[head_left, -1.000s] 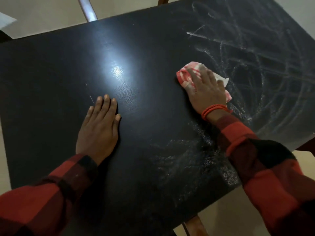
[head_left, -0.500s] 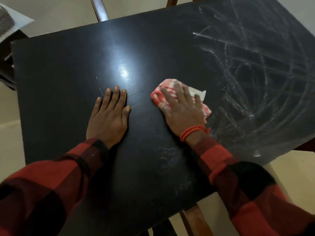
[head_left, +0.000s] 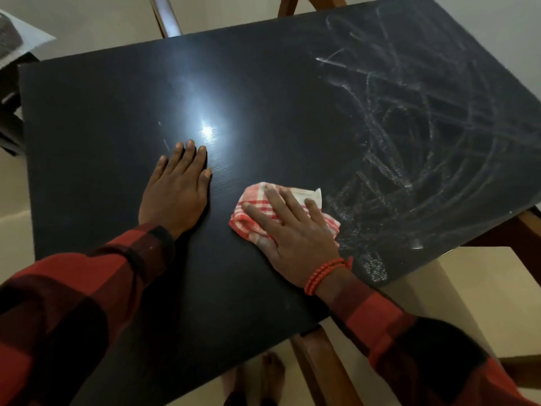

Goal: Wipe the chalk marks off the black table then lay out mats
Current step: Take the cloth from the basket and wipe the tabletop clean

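Red-and-white checked cloth (head_left: 288, 208) sitting flat on the black counter (head_left: 102, 118), near the front edge, right at the border of the chalk marks (head_left: 424, 136) covering the right side. Right hand (head_left: 295, 232) pressing down on it with fingers straight and spread, orange bead bracelet (head_left: 323, 275) on the wrist. Left hand (head_left: 175, 186) just beside, palm flat on bare counter, fingers straight and together, holding nothing.

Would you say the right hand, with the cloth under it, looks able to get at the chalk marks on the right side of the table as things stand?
Probably yes. The right hand presses the checked cloth flat on the black table, right beside the chalk marks. Nothing stands on the surface between them, though the far corner may need a stretch.
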